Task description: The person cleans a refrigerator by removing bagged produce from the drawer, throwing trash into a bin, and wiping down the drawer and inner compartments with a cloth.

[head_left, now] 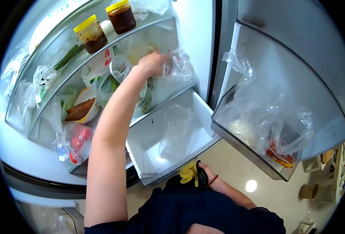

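My left hand [153,63] reaches onto the lower fridge shelf, its fingers closed at the left side of a crumpled clear plastic bag [181,64]. Bagged green vegetables [145,95] lie below that hand. Near my body, my right hand [206,171] holds a yellow and black bundle [189,173], perhaps a glove. In front of it is a pulled-out white drawer [141,158] with a clear plastic bag [175,134] inside.
Two yellow-lidded jars [121,17] [91,37] stand on the upper shelf. A bowl [92,113] and a bag with red contents [78,140] are at the left. The open fridge door [297,70] at the right carries a bin [250,150] of bagged food.
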### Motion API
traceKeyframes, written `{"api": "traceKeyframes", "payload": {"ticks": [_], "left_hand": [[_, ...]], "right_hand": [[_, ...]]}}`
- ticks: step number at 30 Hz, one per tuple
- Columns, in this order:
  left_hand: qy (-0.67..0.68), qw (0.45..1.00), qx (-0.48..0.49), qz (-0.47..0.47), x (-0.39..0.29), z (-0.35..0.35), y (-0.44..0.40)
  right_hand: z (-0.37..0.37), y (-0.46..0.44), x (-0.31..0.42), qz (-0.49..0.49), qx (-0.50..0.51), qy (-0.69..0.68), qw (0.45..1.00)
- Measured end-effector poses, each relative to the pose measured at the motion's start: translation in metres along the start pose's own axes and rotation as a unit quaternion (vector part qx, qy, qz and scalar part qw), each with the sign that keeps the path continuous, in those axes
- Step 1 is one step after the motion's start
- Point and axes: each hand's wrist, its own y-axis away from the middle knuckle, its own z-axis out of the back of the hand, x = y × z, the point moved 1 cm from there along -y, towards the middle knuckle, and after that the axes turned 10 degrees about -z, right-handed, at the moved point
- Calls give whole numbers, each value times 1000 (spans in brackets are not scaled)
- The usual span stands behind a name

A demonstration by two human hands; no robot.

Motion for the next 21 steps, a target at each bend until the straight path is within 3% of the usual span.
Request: {"api": "traceKeyframes", "payload": {"ticks": [3, 4, 5, 7, 8, 10, 11, 12, 15, 18, 20, 21], "left_hand": [[-128, 970, -207, -22, -17, 12, 34], [-110, 970, -217, -24, -29, 18, 48], [-92, 969, -227, -25, -43, 25, 63], [-36, 961, -268, -63, -73, 9, 91], [6, 972, -221, -78, -87, -13, 102], [51, 994, 54, -84, -115, -53, 118], [67, 988, 95, -106, -119, -90, 124], [-4, 989, 112, -101, -126, -115, 133], [50, 957, 236, -164, -113, -197, 123], [105, 938, 260, -202, -91, -227, 104], [155, 966, 143, -152, -88, -168, 122], [178, 973, 81, -125, -86, -130, 134]], "right_hand": [[28, -17, -8, -18, 45, -8, 999], [22, -13, -6, -14, 11, -2, 1000], [17, -10, -2, -9, 39, 22, 999], [25, -14, -4, 5, -61, 35, 998], [20, -11, -1, 4, -62, 43, 997], [8, -3, 3, 3, -66, 60, 996], [11, -2, 0, -2, -78, 65, 995], [16, -4, 0, -5, -89, 72, 993], [28, -4, -3, -10, -69, 81, 994], [33, 15, 4, 39, -84, 165, 982], [23, 46, 10, 96, -120, 210, 966], [4, 68, 20, 99, -84, 232, 964]]}}
